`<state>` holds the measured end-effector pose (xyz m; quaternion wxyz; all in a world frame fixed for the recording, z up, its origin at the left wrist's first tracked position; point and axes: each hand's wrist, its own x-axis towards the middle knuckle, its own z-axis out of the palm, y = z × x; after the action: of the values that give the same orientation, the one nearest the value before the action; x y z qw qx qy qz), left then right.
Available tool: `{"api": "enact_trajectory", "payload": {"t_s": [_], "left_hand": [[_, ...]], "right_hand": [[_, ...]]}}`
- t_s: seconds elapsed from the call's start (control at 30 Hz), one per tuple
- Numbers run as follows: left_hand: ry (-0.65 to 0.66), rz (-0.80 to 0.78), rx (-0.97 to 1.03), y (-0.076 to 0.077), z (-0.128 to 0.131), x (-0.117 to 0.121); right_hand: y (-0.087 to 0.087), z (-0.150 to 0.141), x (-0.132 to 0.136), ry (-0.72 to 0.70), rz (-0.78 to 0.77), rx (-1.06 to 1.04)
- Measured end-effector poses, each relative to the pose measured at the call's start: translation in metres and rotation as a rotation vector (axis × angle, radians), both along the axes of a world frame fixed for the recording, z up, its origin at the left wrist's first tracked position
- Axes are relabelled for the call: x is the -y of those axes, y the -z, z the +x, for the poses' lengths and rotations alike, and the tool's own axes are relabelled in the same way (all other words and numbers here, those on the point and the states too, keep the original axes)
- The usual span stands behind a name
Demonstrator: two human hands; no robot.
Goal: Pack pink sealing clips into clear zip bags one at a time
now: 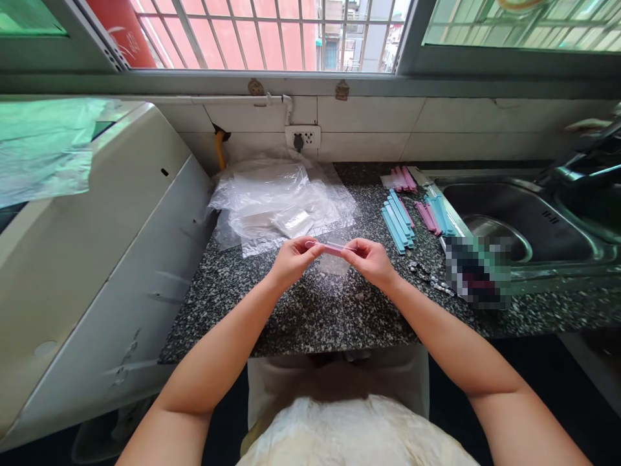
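Both hands pinch a slim pink bag-sealing clip (pixel 332 248) above the speckled counter. My left hand (pixel 295 259) closes on its left end, thumb on top, and my right hand (pixel 371 260) grips the right end the same way. Below the clip lies a small piece of clear plastic (pixel 334 264), partly hidden by the fingers; whether it is joined to the clip I cannot tell. To the right sit a stack of blue clips (pixel 396 221), a group of pink clips (pixel 403 178) and a mixed pink and blue group (pixel 435 215).
Clear plastic bags (pixel 272 194) are heaped at the back left of the counter (pixel 310 317). A metal sink (pixel 524 220) is at the right, with a blurred-out object (pixel 478 272) and a chain (pixel 431 278) before it. A pale, slanted appliance (pixel 121 246) bounds the left.
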<state>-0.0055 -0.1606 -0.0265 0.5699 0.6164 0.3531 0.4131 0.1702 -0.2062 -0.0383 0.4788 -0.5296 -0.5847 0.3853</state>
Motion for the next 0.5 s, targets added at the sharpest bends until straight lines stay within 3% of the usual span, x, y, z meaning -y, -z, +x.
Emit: {"api": "enact_trajectory", "payload": {"t_s": [0.2, 0.5], "left_hand": [[-0.040, 0.006, 0.002, -0.0005, 0.0006, 0.0002], [0.026, 0.000, -0.039, 0.0008, -0.0001, -0.0017]], "right_hand": [[-0.0045, 0.0023, 0.0011, 0.013, 0.008, 0.023], [-0.0074, 0.0047, 0.0004, 0.048, 0.043, 0.002]]}}
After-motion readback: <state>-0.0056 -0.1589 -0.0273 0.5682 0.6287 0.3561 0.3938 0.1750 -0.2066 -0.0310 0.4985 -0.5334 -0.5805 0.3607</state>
